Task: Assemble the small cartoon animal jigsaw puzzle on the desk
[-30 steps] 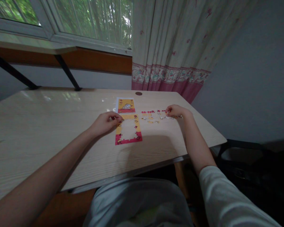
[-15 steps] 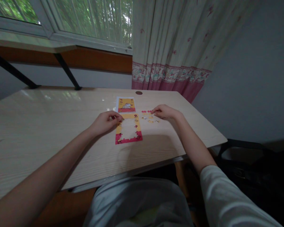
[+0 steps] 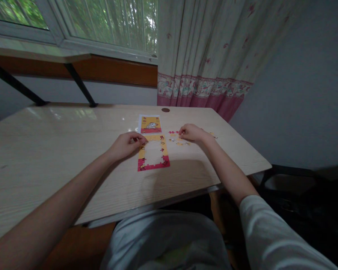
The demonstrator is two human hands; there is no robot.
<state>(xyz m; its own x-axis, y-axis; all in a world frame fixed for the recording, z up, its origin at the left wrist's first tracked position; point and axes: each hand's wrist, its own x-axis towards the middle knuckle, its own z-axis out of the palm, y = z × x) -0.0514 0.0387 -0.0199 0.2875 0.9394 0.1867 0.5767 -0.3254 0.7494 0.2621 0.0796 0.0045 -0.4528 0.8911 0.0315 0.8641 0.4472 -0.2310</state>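
Note:
A jigsaw puzzle border point(image 3: 153, 167), yellow above and red along the bottom, lies on the table around a bare middle. My left hand point(image 3: 129, 144) rests at its upper left edge, thumb and fingertips closed together; whatever they hold is hidden. To the right, several loose puzzle pieces point(image 3: 180, 144) in yellow, white and red are spread out. My right hand point(image 3: 192, 133) is over them with its fingertips pinched down beside the red pieces point(image 3: 172, 132). What is between those fingertips is too small to make out. Behind the border lies a reference picture point(image 3: 150, 124) of a white animal on yellow and red.
More pieces point(image 3: 213, 135) lie right of my right hand. The pale wooden table point(image 3: 107, 195) has a round dark hole cover point(image 3: 165, 110) near its back edge. Black shelf supports point(image 3: 80, 84) stand at the back left, a curtain point(image 3: 202, 86) hangs behind, and a dark chair point(image 3: 293, 172) is at the right.
My right hand has shifted slightly left over the loose pieces, and more pieces show to its right. My left hand and the border look unmoved.

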